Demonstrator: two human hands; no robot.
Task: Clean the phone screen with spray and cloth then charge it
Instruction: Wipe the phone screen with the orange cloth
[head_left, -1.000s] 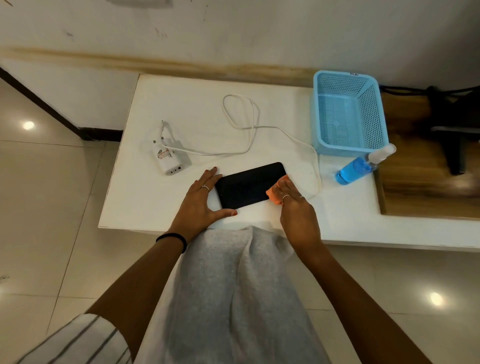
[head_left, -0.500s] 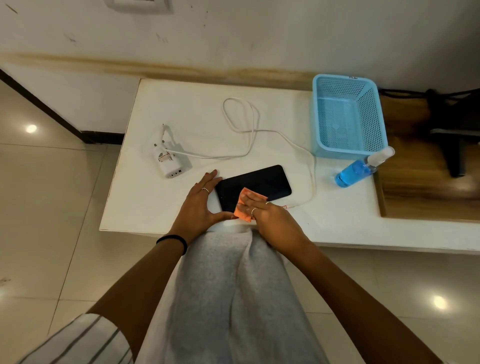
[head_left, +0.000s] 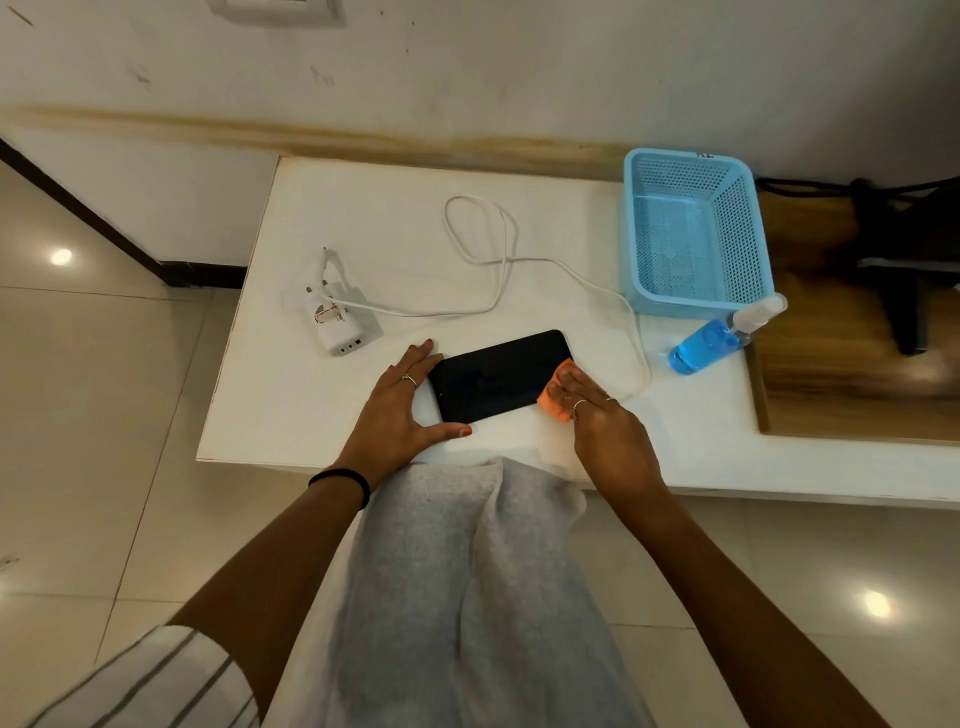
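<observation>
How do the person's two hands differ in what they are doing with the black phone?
The left hand lies bare and spread, bracing the short end of the flat black phone; the right hand presses a small orange cloth under its fingers at the opposite end. The left touches the phone directly; the right touches it only through the cloth. Both rest on the white table and wear rings.

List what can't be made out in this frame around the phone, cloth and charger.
- Orange cloth, head view: mostly under the right hand; its full shape is hidden.
- Charging cable end: runs behind the right hand, so its plug is unseen.
- Charger adapter label: too small to read.
- Phone screen: dark; smudges or wetness cannot be judged.
- Wall fitting: cut off by the top edge.
</observation>
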